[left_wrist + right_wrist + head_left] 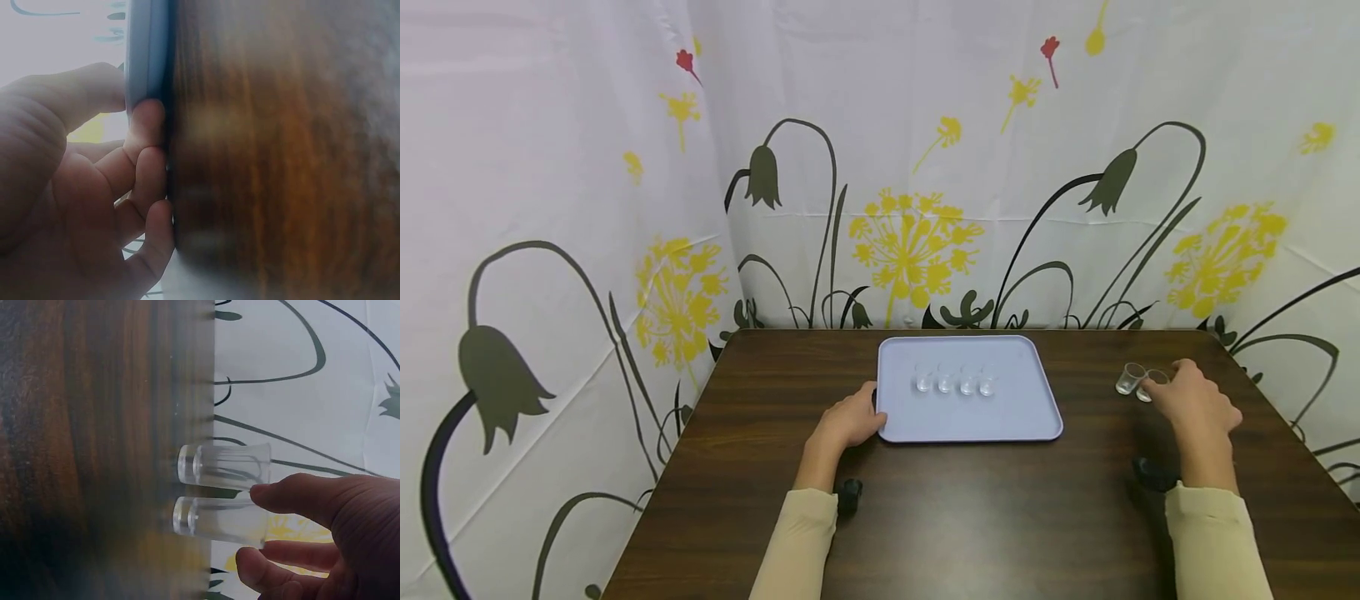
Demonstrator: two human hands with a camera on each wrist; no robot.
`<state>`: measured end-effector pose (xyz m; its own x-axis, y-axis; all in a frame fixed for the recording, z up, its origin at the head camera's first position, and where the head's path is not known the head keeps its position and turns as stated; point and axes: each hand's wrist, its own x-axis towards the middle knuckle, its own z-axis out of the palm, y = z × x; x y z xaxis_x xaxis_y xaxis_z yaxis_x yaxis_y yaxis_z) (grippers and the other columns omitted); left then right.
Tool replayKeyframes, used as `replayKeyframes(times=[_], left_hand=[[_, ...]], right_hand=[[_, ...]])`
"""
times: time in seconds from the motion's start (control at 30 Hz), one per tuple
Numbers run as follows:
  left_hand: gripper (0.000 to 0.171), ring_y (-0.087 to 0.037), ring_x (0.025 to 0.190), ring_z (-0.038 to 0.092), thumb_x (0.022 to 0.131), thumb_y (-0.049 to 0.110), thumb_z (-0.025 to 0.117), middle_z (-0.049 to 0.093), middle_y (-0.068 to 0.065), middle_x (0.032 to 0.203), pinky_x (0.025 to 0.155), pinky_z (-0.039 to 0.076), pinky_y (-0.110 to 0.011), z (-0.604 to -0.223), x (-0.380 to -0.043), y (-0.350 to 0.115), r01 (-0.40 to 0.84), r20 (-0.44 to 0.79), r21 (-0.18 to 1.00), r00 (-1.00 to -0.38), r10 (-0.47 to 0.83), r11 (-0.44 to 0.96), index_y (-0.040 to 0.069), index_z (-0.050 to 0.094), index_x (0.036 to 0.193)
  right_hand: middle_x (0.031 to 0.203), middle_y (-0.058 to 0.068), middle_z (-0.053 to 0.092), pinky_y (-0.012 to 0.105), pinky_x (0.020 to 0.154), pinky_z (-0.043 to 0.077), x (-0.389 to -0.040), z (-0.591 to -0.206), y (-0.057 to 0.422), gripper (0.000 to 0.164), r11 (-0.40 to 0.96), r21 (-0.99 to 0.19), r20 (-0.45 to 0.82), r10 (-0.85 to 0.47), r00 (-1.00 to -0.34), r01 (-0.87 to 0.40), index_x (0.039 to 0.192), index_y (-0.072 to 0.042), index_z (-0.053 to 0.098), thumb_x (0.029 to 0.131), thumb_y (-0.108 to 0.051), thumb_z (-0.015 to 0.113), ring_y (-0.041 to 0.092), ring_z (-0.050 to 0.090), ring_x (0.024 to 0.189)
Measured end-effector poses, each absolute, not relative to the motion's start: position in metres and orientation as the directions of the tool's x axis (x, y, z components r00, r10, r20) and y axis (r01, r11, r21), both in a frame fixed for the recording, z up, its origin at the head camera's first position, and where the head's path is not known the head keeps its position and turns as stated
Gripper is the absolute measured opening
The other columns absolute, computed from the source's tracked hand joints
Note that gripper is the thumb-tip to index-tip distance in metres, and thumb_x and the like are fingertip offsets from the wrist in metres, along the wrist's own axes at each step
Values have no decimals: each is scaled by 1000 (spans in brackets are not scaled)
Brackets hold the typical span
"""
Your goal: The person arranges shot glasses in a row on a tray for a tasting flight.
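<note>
A pale blue tray (970,427) lies on the table, with several small clear shot glasses (945,383) in a row on it. At its left edge my left hand (852,418) grips the rim; in the left wrist view the thumb lies over the rim and the curled fingers (150,122) press its side. Two more shot glasses stand close together at the right, a left one (1128,379) and a right one (1144,392). My right hand (1197,400) pinches the right shot glass (228,520) near its rim, its thumb between the two glasses.
The dark wooden table (1000,517) ends at the back against a white curtain (880,108) printed with flowers. Black wrist devices sit below both hands, the left one (850,497) and the right one (1152,475).
</note>
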<state>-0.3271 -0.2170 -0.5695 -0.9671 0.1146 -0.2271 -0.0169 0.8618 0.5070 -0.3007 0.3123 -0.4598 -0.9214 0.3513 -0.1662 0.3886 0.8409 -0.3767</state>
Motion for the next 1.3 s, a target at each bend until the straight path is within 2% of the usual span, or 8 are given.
replayKeyframes(times=[0.13, 0.27, 0.43, 0.7, 1.0, 1.13, 1.3], left_hand=[[75, -28, 110, 64, 99, 39, 62, 68, -8, 143, 107, 47, -59, -572, -328, -218, -18, -230, 500, -967, 113, 866, 18, 37, 166], [75, -30, 120, 66, 99, 40, 62, 66, -8, 149, 109, 46, -61, -571, -327, -217, -10, -220, 490, -969, 113, 872, 19, 37, 167], [75, -32, 125, 66, 100, 41, 63, 64, -8, 152, 110, 46, -62, -572, -328, -218, -6, -216, 484, -970, 113, 875, 20, 37, 167], [77, -28, 116, 65, 99, 42, 63, 68, -8, 147, 110, 46, -62, -574, -329, -220, -5, -227, 489, -966, 122, 872, 19, 37, 168], [76, -29, 119, 65, 99, 41, 62, 69, -8, 143, 113, 43, -65, -570, -328, -218, -6, -224, 485, -967, 118, 875, 20, 37, 168], [75, -29, 112, 64, 100, 39, 62, 72, -7, 130, 112, 44, -64, -563, -322, -216, -6, -218, 492, -969, 117, 870, 18, 37, 167], [75, -27, 98, 62, 100, 38, 62, 70, -3, 102, 102, 47, -57, -561, -323, -216, -6, -230, 500, -965, 126, 866, 17, 36, 167]], right_hand=[[140, 45, 53, 72, 90, 40, -302, -464, 311, 76, 841, -373, -172, 353, -919, 393, 153, 9, 37, 105, -47, 54, 64, 56, 116], [145, 44, 51, 74, 93, 40, -304, -466, 310, 72, 846, -358, -175, 355, -919, 395, 154, 8, 41, 108, -46, 51, 65, 56, 118], [140, 43, 55, 73, 91, 42, -305, -466, 309, 69, 849, -351, -168, 358, -918, 395, 152, 8, 45, 108, -45, 52, 64, 57, 115], [129, 41, 62, 70, 87, 43, -304, -464, 310, 64, 837, -372, -133, 379, -916, 401, 142, 11, 52, 106, -41, 58, 61, 61, 107], [140, 43, 56, 73, 91, 41, -301, -461, 305, 60, 821, -414, -90, 393, -915, 393, 145, 9, 50, 105, -36, 60, 66, 56, 118], [137, 41, 59, 74, 89, 42, -302, -457, 302, 58, 828, -417, -57, 387, -920, 374, 142, 8, 53, 103, -34, 58, 66, 57, 116], [137, 38, 62, 73, 86, 42, -306, -450, 294, 55, 852, -414, -8, 348, -937, 320, 143, 4, 57, 102, -33, 56, 65, 58, 114]])
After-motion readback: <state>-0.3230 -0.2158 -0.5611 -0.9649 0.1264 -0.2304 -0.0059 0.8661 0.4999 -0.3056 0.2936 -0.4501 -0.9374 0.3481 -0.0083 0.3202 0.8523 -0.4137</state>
